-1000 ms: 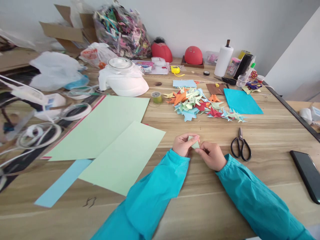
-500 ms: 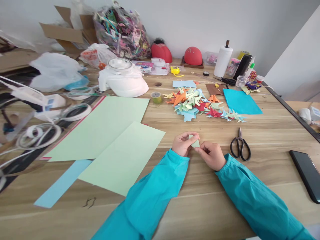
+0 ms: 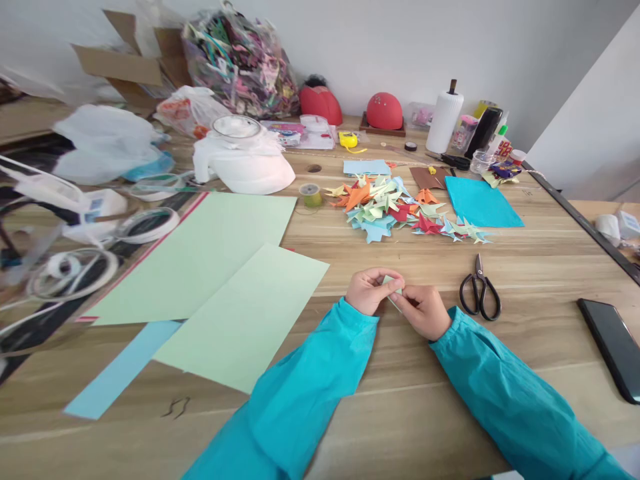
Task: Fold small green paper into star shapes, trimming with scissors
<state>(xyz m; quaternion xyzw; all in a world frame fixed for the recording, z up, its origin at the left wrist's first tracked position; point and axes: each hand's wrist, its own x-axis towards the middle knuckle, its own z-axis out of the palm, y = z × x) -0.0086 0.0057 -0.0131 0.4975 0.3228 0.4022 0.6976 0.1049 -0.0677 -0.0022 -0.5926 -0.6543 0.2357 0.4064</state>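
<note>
Between my two hands is a small folded piece of pale green paper [image 3: 391, 283], partly covered by fingers. My left hand [image 3: 373, 291] pinches it with the thumb on top. From the other side, the thumb and fingertips of my right hand [image 3: 423, 308] grip its lower right edge. Beyond the hands lies a pile of folded paper cranes [image 3: 383, 207] in green, blue, orange and red. Black-handled scissors [image 3: 479, 288] rest to the right of my right hand. Left of my hands, a pale green sheet [image 3: 250, 313] overlaps a larger green sheet [image 3: 220, 233].
A blue paper strip [image 3: 120, 373] lies at the front left, a phone [image 3: 613, 347] at the right edge. Behind are a thread spool [image 3: 311, 195], turquoise paper [image 3: 483, 201], a tape measure [image 3: 349, 139] and red pincushions [image 3: 385, 111]. Cables [image 3: 75, 273] and plastic bags [image 3: 105, 143] crowd the left.
My hands have closed in on the green paper, which now shows less between the fingers and is tilted differently. The view has shifted slightly; the other things stay put.
</note>
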